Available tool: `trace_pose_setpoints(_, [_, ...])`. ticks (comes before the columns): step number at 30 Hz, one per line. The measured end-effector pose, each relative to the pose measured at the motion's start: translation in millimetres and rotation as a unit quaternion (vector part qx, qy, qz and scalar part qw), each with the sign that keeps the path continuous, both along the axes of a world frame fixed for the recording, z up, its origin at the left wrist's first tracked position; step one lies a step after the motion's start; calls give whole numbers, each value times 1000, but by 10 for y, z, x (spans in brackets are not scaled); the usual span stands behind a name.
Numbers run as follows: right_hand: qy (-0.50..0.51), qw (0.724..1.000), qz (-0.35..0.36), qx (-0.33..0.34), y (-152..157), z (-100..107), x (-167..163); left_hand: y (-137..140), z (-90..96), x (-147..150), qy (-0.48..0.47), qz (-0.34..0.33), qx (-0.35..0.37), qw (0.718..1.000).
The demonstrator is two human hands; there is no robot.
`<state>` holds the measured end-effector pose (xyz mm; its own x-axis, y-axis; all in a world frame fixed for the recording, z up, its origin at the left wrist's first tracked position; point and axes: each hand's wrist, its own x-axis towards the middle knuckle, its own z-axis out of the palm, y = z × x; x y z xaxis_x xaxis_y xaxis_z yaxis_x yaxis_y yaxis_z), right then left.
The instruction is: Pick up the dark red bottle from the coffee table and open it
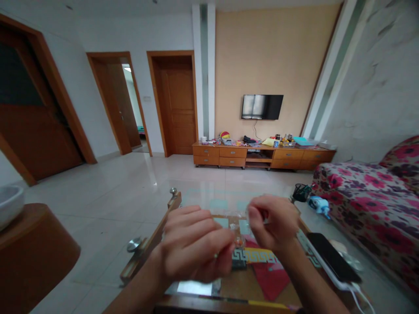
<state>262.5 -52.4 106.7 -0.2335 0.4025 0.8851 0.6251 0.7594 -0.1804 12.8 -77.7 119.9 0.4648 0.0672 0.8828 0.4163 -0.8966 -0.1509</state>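
A person's left hand (196, 244), fingers curled together, and right hand (273, 224), pinched shut at three o'clock of it, grip a small clear wrapper (236, 226) stretched between them above a glass-topped table (196, 288). The step appears to be tearing or unwrapping; next likely calls for a firmer opposing pull. A red packet (268, 274) lies beneath, a phone (332, 257) at four o'clock.

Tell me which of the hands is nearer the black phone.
Right. The right hand is just left of the black phone on the table; the left hand is farther left, beyond the right.
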Motion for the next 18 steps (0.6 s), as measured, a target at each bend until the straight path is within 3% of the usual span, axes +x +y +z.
trace_pose_setpoints(3, [-44,997,-16,-58,447,-609,-168,601,-683,34,97,87,-67,989])
trace_pose_setpoints(5, [-123,986,-36,-106,604,-1083,-191,862,-1193,-39,143,130,-181,964])
trace_pose_setpoints(7, [-227,964,-2,-141,655,-1430,-178,996,-1529,-109,212,133,-288,924])
trace_pose_setpoints(8, [-243,956,4,-163,664,-1525,-172,1033,-1605,-120,222,126,-318,913])
trace_pose_setpoints(10, [-233,952,2,-197,697,-1558,-178,1089,-1598,-72,215,107,-350,905])
trace_pose_setpoints(12, [-189,958,-17,-216,779,-1455,-202,1156,-1477,52,186,99,-361,909])
trace_pose_setpoints(15, [-125,968,-48,-214,976,-1283,-229,1291,-1316,273,129,89,-380,912])
trace_pose_setpoints(18, [-66,970,-72,-225,1165,-1263,-220,1417,-1301,413,83,90,-404,906])
